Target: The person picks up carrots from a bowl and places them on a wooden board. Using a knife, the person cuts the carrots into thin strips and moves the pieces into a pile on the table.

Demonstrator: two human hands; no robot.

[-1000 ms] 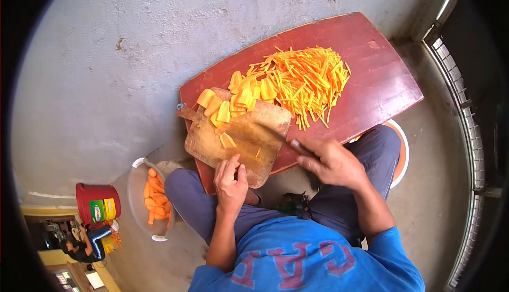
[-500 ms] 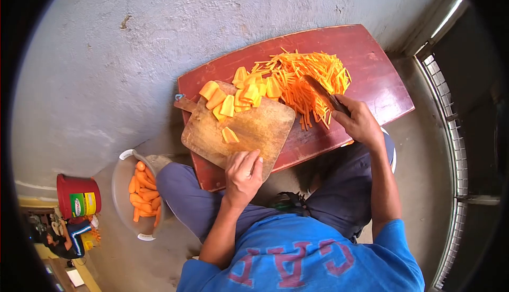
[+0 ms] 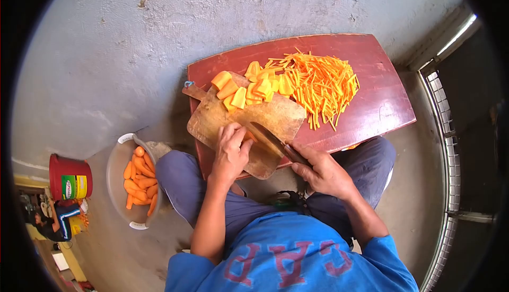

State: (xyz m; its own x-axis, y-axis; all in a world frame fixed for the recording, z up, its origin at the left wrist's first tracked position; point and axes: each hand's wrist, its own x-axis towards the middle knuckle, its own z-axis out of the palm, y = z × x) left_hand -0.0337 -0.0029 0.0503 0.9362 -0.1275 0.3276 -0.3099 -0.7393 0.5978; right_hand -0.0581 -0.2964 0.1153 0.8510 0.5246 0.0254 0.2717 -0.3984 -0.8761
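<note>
On the wooden cutting board (image 3: 212,125), my left hand (image 3: 231,151) presses its fingers on an orange carrot piece (image 3: 249,136), which is partly hidden by them. My right hand (image 3: 323,170) grips the dark knife (image 3: 273,137) by its handle, the blade pointing up and left over the board, close beside that piece. Thick carrot chunks (image 3: 260,88) lie along the board's upper edge. To the right of them, a heap of thin carrot strips (image 3: 326,85) rests on the red table (image 3: 384,101).
A tub (image 3: 117,186) of whole carrots (image 3: 140,178) stands on the floor at the left. Beyond it are a red bucket (image 3: 69,172) and another person (image 3: 49,223) at the far left. A rough wall (image 3: 159,42) runs behind the table.
My right hand and the knife have moved from the strips down and left to the board. My left hand has moved up onto the loose carrot piece. The view has shifted slightly.
</note>
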